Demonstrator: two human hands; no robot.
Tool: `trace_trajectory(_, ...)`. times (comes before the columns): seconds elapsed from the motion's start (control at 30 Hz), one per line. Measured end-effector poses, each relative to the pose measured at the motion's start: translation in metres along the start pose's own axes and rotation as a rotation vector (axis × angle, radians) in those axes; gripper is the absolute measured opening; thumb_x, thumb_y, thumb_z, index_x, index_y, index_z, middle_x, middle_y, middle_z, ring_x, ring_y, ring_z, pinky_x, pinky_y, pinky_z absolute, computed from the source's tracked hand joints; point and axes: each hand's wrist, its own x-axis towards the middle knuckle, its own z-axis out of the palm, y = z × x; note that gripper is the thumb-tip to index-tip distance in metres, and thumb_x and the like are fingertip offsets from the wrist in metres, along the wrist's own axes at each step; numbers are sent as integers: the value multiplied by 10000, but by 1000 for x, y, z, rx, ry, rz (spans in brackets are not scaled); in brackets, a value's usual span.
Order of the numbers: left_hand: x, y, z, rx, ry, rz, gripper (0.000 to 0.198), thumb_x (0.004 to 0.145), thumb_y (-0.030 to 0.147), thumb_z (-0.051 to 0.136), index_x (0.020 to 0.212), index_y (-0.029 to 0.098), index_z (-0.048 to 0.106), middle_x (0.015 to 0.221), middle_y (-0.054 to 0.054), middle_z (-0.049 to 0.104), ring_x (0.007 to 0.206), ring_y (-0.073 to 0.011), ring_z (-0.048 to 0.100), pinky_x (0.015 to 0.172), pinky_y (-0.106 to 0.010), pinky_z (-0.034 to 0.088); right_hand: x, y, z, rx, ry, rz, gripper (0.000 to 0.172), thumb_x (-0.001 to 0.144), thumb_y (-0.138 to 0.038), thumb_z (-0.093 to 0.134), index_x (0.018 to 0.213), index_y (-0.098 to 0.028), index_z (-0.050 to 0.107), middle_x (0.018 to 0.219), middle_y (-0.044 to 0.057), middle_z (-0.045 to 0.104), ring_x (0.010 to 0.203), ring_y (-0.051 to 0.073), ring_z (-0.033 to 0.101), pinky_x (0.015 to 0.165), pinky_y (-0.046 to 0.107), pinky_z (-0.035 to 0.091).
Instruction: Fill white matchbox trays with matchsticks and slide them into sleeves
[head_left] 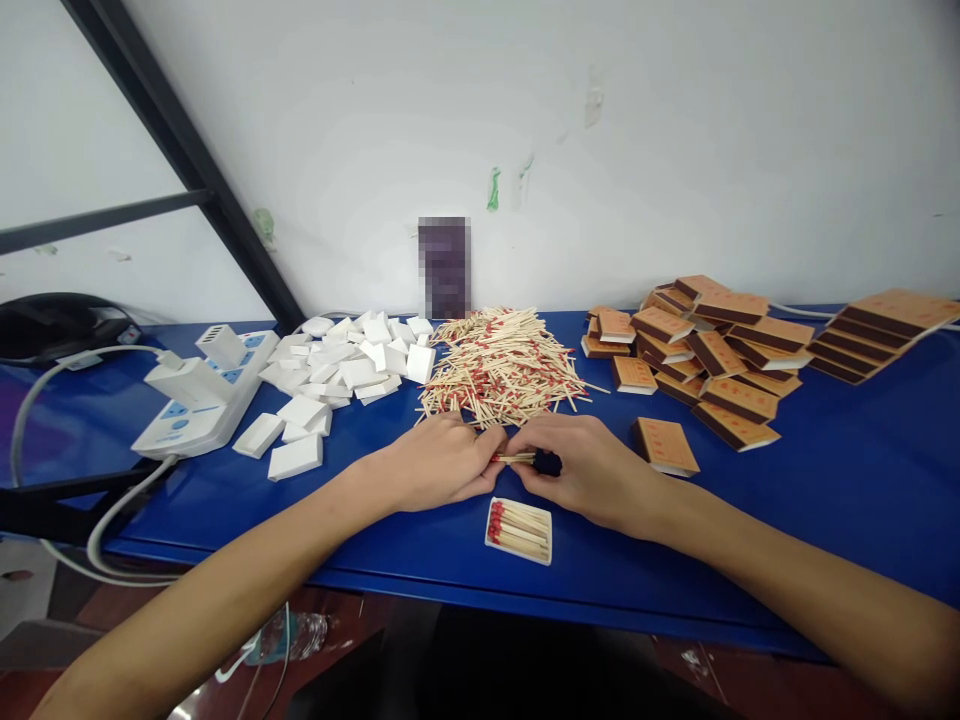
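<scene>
My left hand (448, 462) and my right hand (581, 468) meet at the front of the match pile. A few matches (516, 458) are pinched between the fingertips of both hands, lying roughly level. A dark patch shows inside the curl of my right hand; what it is I cannot make out. Just below the hands lies a small white inner tray (550, 535), with a row of red-headed matches in it, heads to the left. Beyond my fingers spreads a big heap of loose matches (510, 365).
White empty-looking trays (337, 365) are piled left of the heap. Orange matchbox sleeves (705, 355) are stacked on the right, one sleeve (666, 445) near my right wrist. A power strip (180, 425) with cables sits at left. A wall (540, 130) closes the back of the blue table (405, 560).
</scene>
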Motion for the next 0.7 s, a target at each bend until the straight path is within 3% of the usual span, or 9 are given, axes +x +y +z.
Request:
trace_trajectory(0.17,-6,2,-15,-105,46,7,140,976,283,411,928,172,483,692,-21,620,629,-196,610,619,-306,454,-3,-15,-13,51,78,-29,110,807,-108,583,814,-192,653,717,-14,661,641,115,589,620,233,445)
trace_trajectory(0.37,-16,9,-21,-279,28,186,97,865,262,543,824,200,481,615,27,567,550,-155,539,599,-294,426,-20,-43,-17,86,-60,13,138,838,-94,578,767,-190,649,707,-6,654,643,121,601,588,232,444)
trace_trajectory(0.53,-17,12,-15,-306,40,218,140,803,297,599,777,206,497,610,32,551,564,-153,537,614,-297,431,-27,-43,-5,46,-174,16,162,828,-61,605,724,-182,635,711,-3,653,671,137,603,605,253,456)
trace_trajectory(0.7,-17,11,-18,-338,98,251,269,765,415,670,816,188,534,744,2,578,692,-173,577,653,-300,465,-27,-40,-6,19,-174,-49,147,887,-100,587,808,-182,680,750,7,676,697,150,618,616,267,478)
